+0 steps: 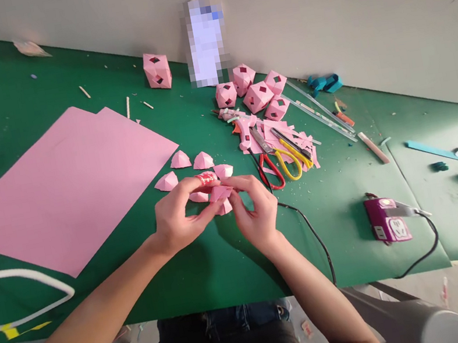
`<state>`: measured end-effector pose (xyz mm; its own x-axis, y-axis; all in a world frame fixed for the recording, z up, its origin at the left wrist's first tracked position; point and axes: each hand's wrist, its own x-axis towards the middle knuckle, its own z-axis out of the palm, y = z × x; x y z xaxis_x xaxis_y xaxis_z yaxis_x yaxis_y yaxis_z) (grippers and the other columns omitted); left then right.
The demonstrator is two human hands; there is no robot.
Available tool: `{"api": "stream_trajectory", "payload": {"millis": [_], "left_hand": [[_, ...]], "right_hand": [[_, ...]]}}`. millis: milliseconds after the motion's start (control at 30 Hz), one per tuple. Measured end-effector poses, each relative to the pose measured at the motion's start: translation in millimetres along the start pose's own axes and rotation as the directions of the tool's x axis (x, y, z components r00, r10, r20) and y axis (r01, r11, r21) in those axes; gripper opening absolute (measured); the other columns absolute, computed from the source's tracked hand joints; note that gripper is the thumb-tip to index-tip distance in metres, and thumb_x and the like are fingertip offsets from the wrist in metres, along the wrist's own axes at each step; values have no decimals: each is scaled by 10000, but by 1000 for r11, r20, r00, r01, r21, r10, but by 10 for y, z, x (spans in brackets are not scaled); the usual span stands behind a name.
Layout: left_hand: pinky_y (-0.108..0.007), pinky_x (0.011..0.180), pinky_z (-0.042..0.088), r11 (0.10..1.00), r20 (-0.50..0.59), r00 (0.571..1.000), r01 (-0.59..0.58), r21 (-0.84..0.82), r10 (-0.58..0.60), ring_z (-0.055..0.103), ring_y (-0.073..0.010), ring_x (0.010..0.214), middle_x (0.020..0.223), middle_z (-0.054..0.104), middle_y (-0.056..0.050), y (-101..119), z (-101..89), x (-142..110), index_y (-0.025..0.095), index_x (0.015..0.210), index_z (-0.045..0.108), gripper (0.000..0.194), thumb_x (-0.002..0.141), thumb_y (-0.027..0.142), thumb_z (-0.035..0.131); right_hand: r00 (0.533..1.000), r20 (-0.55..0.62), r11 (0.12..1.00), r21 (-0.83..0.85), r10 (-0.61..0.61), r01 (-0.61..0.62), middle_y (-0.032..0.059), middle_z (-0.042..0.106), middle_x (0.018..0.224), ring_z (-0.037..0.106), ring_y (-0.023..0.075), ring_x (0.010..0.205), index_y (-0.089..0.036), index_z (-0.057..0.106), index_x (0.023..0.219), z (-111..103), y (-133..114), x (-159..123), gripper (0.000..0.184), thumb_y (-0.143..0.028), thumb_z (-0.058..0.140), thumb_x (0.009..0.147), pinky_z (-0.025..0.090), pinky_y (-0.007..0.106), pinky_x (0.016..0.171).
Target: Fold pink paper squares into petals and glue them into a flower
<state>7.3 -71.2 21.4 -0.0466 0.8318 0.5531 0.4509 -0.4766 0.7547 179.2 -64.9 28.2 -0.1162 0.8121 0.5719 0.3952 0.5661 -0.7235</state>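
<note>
Between my fingertips is a small folded piece of pink paper, held just above the green table. My left hand pinches it from the left; one finger wears a red and white wrap. From the right, my right hand pinches the same piece with thumb and forefinger. Small pink paper pyramids lie around and behind my hands, such as one pyramid and another pyramid. A few of them are partly hidden by my fingers.
Large pink sheets lie to the left. Behind are faceted paper balls and a phone. Right of my hands are a glue gun, red-handled scissors, yellow-handled scissors, paper scraps, glue sticks and a purple power socket.
</note>
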Motion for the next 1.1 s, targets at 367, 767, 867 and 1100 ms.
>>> {"api": "stream_trajectory", "payload": {"millis": [367, 767, 867, 1100], "left_hand": [[-378, 878, 739, 846, 165, 950, 311, -433, -265, 857, -269, 998, 1091, 857, -97, 109, 18, 43, 203, 1117, 670, 352, 902, 400, 867], [-329, 813, 727, 891, 169, 932, 358, -279, -321, 854, -242, 987, 1110, 850, -87, 65, 58, 38, 218, 1154, 610, 315, 884, 234, 771], [-299, 767, 711, 929, 101, 950, 310, -200, -296, 857, -227, 944, 1072, 856, -73, 29, 62, 33, 217, 1146, 611, 287, 887, 177, 727], [-321, 812, 703, 892, 166, 936, 347, -290, -310, 836, -233, 995, 1097, 827, -77, 14, 56, 45, 236, 1176, 590, 407, 883, 349, 849]], "right_hand": [[984, 44, 978, 114, 172, -176, 57, 753, 1058, 735, 204, 958, -279, 716, 1084, -48, -3, 66, 90, -243, 666, 1018, 643, 339, 717], [975, 103, 980, 14, 197, -199, 50, 705, 1009, 703, 178, 857, -250, 609, 1064, 50, -11, 2, 103, -171, 576, 1007, 618, 310, 696], [984, 118, 991, 0, 131, -132, 63, 726, 1068, 711, 187, 900, -252, 663, 1116, 59, -18, -1, 188, -141, 594, 981, 620, 312, 713], [1000, 9, 992, -124, 9, -8, 57, 782, 999, 761, 210, 899, -274, 717, 1056, 23, 34, 3, 244, -115, 540, 1002, 643, 365, 762]]}}
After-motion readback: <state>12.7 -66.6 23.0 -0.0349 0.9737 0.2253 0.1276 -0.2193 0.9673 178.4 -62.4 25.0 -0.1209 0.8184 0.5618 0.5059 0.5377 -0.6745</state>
